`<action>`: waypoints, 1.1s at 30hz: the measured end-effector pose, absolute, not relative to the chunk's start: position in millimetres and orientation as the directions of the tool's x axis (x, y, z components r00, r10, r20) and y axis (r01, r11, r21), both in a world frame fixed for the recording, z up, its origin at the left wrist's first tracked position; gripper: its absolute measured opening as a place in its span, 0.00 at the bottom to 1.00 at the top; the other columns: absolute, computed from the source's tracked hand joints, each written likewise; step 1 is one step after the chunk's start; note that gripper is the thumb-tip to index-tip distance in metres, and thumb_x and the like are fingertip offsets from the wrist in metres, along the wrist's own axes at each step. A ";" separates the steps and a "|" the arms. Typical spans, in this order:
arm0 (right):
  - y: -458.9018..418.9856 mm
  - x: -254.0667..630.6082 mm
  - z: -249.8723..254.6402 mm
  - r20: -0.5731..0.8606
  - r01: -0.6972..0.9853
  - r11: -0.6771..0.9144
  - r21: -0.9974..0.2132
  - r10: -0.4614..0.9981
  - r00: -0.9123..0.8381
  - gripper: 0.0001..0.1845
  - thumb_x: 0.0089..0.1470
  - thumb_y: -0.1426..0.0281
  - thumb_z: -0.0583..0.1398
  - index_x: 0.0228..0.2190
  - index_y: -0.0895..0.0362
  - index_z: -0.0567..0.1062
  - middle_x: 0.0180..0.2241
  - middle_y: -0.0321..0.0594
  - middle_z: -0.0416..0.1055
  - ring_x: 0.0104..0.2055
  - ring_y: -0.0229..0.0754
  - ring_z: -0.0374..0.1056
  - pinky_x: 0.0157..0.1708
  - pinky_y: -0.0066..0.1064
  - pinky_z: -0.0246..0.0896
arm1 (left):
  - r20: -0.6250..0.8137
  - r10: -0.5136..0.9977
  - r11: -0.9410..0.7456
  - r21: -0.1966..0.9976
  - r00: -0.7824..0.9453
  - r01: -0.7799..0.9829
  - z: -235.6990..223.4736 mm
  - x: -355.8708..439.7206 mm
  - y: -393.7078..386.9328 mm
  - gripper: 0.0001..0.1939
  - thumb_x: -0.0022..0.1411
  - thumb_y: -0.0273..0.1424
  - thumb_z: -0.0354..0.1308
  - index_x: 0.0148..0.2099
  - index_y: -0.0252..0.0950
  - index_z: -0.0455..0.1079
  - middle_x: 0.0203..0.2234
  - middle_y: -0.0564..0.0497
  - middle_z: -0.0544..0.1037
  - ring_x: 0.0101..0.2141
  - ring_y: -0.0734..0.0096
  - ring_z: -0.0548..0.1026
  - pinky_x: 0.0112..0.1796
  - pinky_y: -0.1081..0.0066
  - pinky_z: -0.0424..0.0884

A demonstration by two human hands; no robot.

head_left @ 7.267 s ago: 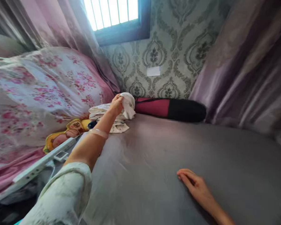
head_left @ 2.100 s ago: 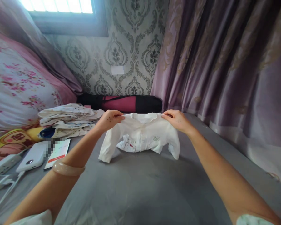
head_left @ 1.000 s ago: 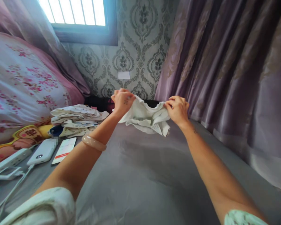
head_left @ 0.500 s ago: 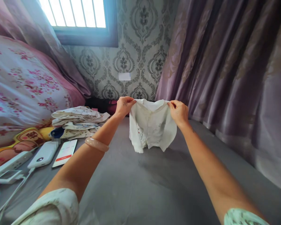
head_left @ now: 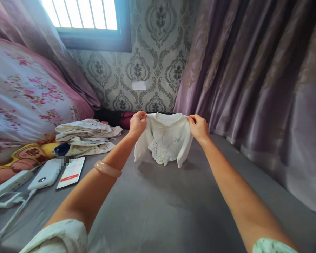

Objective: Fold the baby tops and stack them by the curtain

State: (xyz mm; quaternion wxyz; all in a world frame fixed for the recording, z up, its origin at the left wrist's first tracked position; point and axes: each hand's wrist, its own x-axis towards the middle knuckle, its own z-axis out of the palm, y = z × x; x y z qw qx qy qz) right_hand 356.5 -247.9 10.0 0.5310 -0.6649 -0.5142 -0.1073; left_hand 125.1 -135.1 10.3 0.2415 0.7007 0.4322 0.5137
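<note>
A small white baby top (head_left: pixel 164 140) with little printed figures hangs in the air over the grey bed sheet (head_left: pixel 160 207). My left hand (head_left: pixel 137 123) pinches its left shoulder and my right hand (head_left: pixel 198 127) pinches its right shoulder. Both sleeves droop down and the hem hangs close above the sheet. A pale bangle sits on my left wrist.
A stack of folded light clothes (head_left: pixel 85 137) lies at the left, beside a floral pink quilt (head_left: pixel 23 98). A power bank (head_left: pixel 44 174), a phone (head_left: pixel 71 172) and a power strip (head_left: pixel 5 182) lie near the left edge. Purple curtains (head_left: pixel 258 80) hang on the right. A dark roll (head_left: pixel 113 117) lies against the wall.
The top was shaken out bunched, then held up; now it hangs slightly lower with both sleeves spread outward. Earlier my left hand took it from the stack.
</note>
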 end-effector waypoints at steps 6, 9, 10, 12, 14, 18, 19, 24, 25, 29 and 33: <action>-286.2 337.4 21.2 0.707 0.787 0.232 -0.571 0.627 0.327 0.20 0.56 0.53 0.55 0.34 0.56 0.77 0.30 0.42 0.75 0.31 0.43 0.68 0.31 0.34 0.61 | 0.689 0.721 -0.638 0.622 0.069 0.454 11.2 88.9 -185.5 0.14 0.63 0.34 0.47 0.45 0.37 0.72 0.28 0.51 0.74 0.30 0.70 0.71 0.34 0.73 0.63; -314.8 330.0 33.3 0.643 0.718 0.256 -0.647 0.690 0.333 0.21 0.53 0.49 0.58 0.35 0.54 0.78 0.30 0.40 0.75 0.29 0.43 0.68 0.26 0.33 0.61 | 0.720 0.679 -0.688 0.557 0.144 0.465 26.5 59.9 -211.3 0.15 0.62 0.38 0.50 0.43 0.38 0.74 0.25 0.53 0.73 0.25 0.72 0.67 0.29 0.73 0.61; -323.6 328.2 39.0 0.618 0.685 0.264 -0.679 0.709 0.340 0.22 0.51 0.48 0.60 0.35 0.53 0.78 0.29 0.40 0.75 0.29 0.43 0.68 0.25 0.33 0.61 | 0.722 0.668 -0.706 0.541 0.177 0.457 33.8 51.0 -217.5 0.15 0.62 0.38 0.50 0.43 0.38 0.74 0.24 0.54 0.73 0.25 0.73 0.67 0.29 0.73 0.61; -337.3 326.0 52.1 0.562 0.611 0.267 -0.746 0.745 0.361 0.21 0.48 0.48 0.62 0.33 0.52 0.78 0.28 0.41 0.75 0.27 0.44 0.68 0.23 0.33 0.61 | 0.709 0.658 -0.730 0.520 0.254 0.443 49.1 36.9 -222.9 0.16 0.60 0.40 0.53 0.41 0.36 0.76 0.23 0.54 0.73 0.25 0.73 0.66 0.28 0.73 0.61; -342.4 327.3 63.7 0.483 0.534 0.246 -0.809 0.797 0.364 0.20 0.46 0.49 0.65 0.31 0.52 0.78 0.27 0.42 0.75 0.25 0.44 0.68 0.21 0.33 0.61 | 0.662 0.672 -0.736 0.550 0.332 0.394 60.8 29.9 -216.2 0.16 0.57 0.40 0.55 0.39 0.35 0.77 0.24 0.52 0.74 0.26 0.72 0.67 0.27 0.72 0.62; -320.4 345.7 56.5 0.220 0.389 0.094 -0.916 0.931 0.293 0.20 0.41 0.51 0.68 0.29 0.54 0.78 0.25 0.41 0.76 0.23 0.42 0.68 0.21 0.33 0.63 | 0.413 0.720 -0.642 0.703 0.558 0.308 52.4 38.6 -169.3 0.18 0.54 0.44 0.56 0.34 0.34 0.77 0.24 0.51 0.76 0.24 0.72 0.68 0.24 0.73 0.63; -309.5 352.8 44.6 0.123 0.378 0.017 -0.926 0.958 0.260 0.20 0.40 0.51 0.68 0.29 0.55 0.78 0.25 0.41 0.76 0.23 0.41 0.68 0.21 0.32 0.63 | 0.344 0.707 -0.634 0.696 0.618 0.337 41.7 44.6 -154.6 0.18 0.53 0.43 0.57 0.33 0.33 0.77 0.25 0.51 0.77 0.25 0.71 0.69 0.26 0.72 0.65; -254.0 379.9 -57.7 -0.067 0.633 -0.187 -0.752 0.976 0.208 0.15 0.48 0.58 0.64 0.25 0.59 0.77 0.24 0.38 0.75 0.25 0.39 0.67 0.23 0.27 0.58 | 0.049 0.708 -0.640 0.467 0.705 0.610 -45.8 85.3 -105.9 0.12 0.53 0.34 0.55 0.33 0.33 0.77 0.24 0.52 0.78 0.30 0.68 0.74 0.30 0.74 0.68; -247.0 380.9 -79.0 -0.016 0.720 -0.186 -0.668 0.972 0.236 0.13 0.51 0.61 0.62 0.25 0.59 0.77 0.24 0.38 0.75 0.26 0.39 0.68 0.24 0.26 0.57 | 0.036 0.736 -0.630 0.399 0.676 0.666 -64.7 93.7 -103.9 0.12 0.54 0.31 0.54 0.35 0.34 0.78 0.29 0.52 0.80 0.34 0.67 0.75 0.34 0.75 0.69; -238.7 372.0 -138.1 0.160 0.905 -0.180 -0.385 0.953 0.257 0.11 0.59 0.68 0.55 0.32 0.57 0.77 0.35 0.40 0.77 0.38 0.40 0.70 0.33 0.26 0.56 | 0.040 0.848 -0.516 0.280 0.528 0.809 -123.6 118.9 -112.0 0.15 0.62 0.28 0.48 0.44 0.37 0.75 0.42 0.44 0.79 0.43 0.61 0.76 0.39 0.69 0.69; -245.1 362.9 -161.0 0.205 0.941 -0.226 -0.250 0.938 0.279 0.14 0.65 0.66 0.50 0.38 0.55 0.74 0.42 0.42 0.75 0.41 0.41 0.69 0.33 0.27 0.54 | 0.071 0.876 -0.480 0.241 0.478 0.844 -153.3 125.7 -120.7 0.18 0.68 0.31 0.41 0.50 0.36 0.70 0.45 0.39 0.75 0.44 0.56 0.75 0.39 0.65 0.69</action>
